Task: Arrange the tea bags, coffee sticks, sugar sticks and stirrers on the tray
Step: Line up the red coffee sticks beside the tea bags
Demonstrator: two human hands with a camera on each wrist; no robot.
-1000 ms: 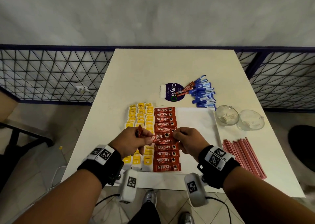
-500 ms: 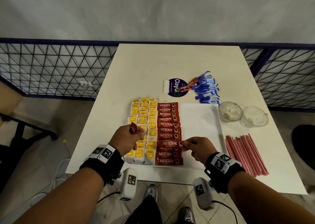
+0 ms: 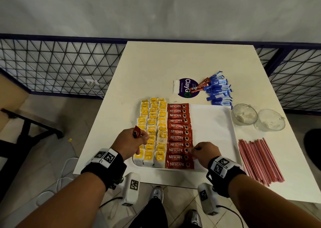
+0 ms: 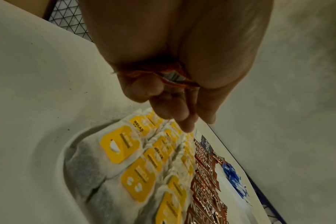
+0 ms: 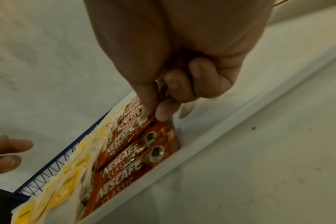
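A white tray (image 3: 215, 132) holds columns of yellow-tagged tea bags (image 3: 152, 123) on its left and a column of red Nescafe coffee sticks (image 3: 178, 132) beside them. My left hand (image 3: 133, 141) hovers over the tea bags and grips a red coffee stick (image 3: 136, 132), whose edge shows in the fist (image 4: 173, 77). My right hand (image 3: 201, 151) pinches the right end of a coffee stick (image 5: 142, 121) in the tray's column, third from the front. Blue sugar sticks (image 3: 218, 90) lie behind the tray with two coffee sticks (image 3: 199, 86). Red stirrers (image 3: 258, 160) lie to the right.
Two glass cups (image 3: 245, 114) stand right of the tray, behind the stirrers. A round purple sticker (image 3: 186, 88) lies on the white table (image 3: 173, 59). A metal mesh fence (image 3: 52, 66) runs behind and left of the table, whose front edge is near my wrists.
The stick both hands held over the column now lies in it. My right hand went down with it towards the front; my left hand drew back left, keeping another stick.
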